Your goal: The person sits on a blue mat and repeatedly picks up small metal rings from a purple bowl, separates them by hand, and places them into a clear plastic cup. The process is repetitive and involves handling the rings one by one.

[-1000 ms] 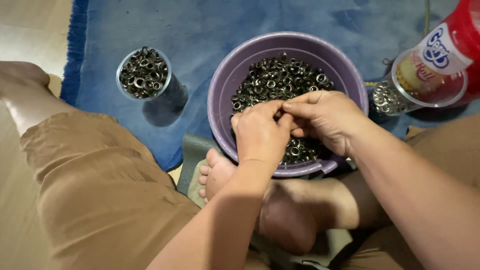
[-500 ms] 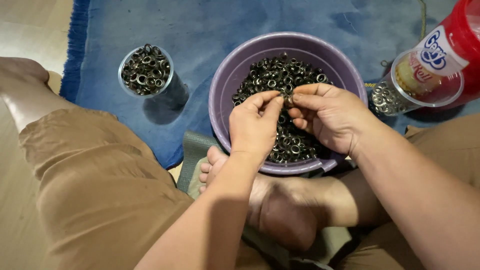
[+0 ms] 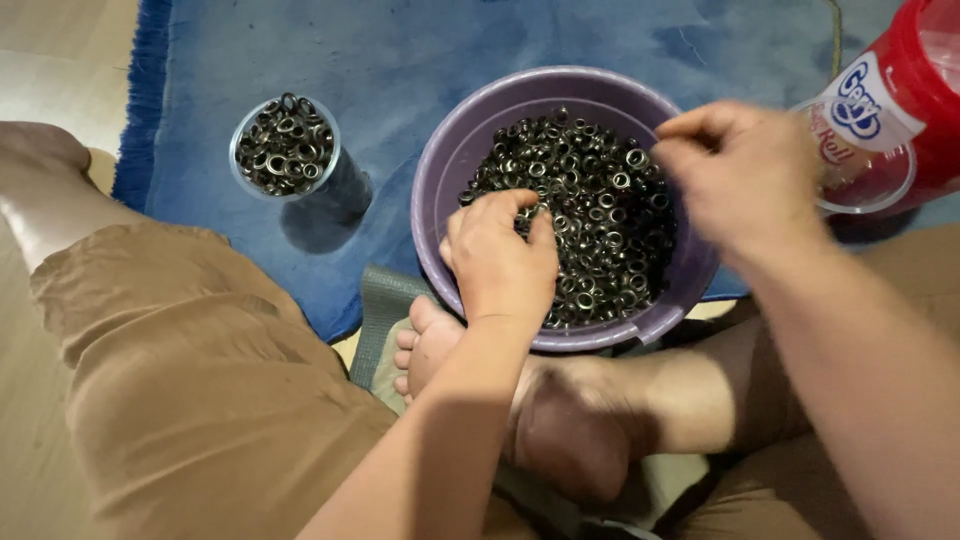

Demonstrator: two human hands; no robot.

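Sitting: a person is cross-legged on the floor, seen from above, with both bare hands at a purple bowl (image 3: 445,190) full of small dark metal eyelets (image 3: 590,220).
Left hand: the left hand (image 3: 500,262) rests palm down on the near left part of the heap, fingers curled and bunched with their tips pressed into the rings; it looks closed on a few of them, though what lies under the palm is hidden.
Right hand: the right hand (image 3: 745,180) hangs over the bowl's right rim, blurred, with thumb and fingertips pinched together; whether anything sits in the pinch cannot be told.
Eyelets: the heap lies directly under the left hand's fingers and spreads away from it toward the right hand, filling most of the bowl.
Bowl: it stands between the two forearms, its near edge just above a bare foot (image 3: 430,345).
Small cup: a clear cup (image 3: 287,147) heaped with the same rings stands well apart from the left hand, on its outer side.
Red tub: a red plastic container (image 3: 900,110) with a clear mouth lies tilted just beyond the right hand, on its outer side.
Rug: a blue mat (image 3: 400,60) lies under the bowl, cup and tub.
Clothing: tan shorts (image 3: 180,380) cover the thigh beside the left forearm.
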